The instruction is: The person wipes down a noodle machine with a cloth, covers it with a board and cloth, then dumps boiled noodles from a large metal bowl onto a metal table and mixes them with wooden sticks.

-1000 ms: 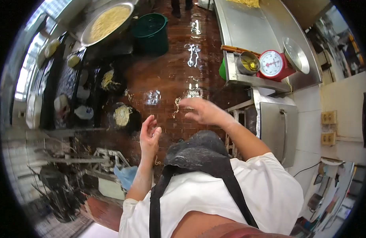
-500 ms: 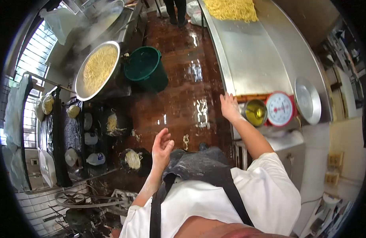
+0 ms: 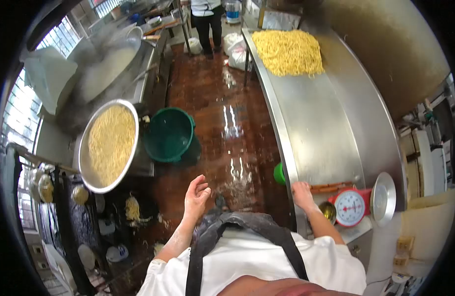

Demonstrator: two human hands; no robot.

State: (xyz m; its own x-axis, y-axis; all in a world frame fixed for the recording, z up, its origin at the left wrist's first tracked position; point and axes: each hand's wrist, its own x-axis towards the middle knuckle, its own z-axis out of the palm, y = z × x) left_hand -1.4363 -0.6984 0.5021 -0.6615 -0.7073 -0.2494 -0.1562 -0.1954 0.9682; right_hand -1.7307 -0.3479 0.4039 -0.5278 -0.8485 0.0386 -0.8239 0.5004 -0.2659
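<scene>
My left hand hangs over the wet floor with fingers loosely bent and thumb apart; it holds nothing. My right hand is at the near left edge of the steel table, close to the ends of some wooden rods. Its fingers curl downward and their tips are hidden, so I cannot tell whether it grips anything. Beside that wrist sits a bowl of yellow oil, partly covered by my forearm. A red dial scale stands next to the bowl, with a shallow metal pan to its right.
Yellow noodles lie heaped at the table's far end. On the left are a big metal bowl of noodles, a green bucket and a steaming wok. Another person stands at the back. A green object shows beside the table.
The view has tilted up and advanced, showing more of the noodle heap and the other person. My right hand's fingers were spread and are now curled. My left hand stays loosely bent.
</scene>
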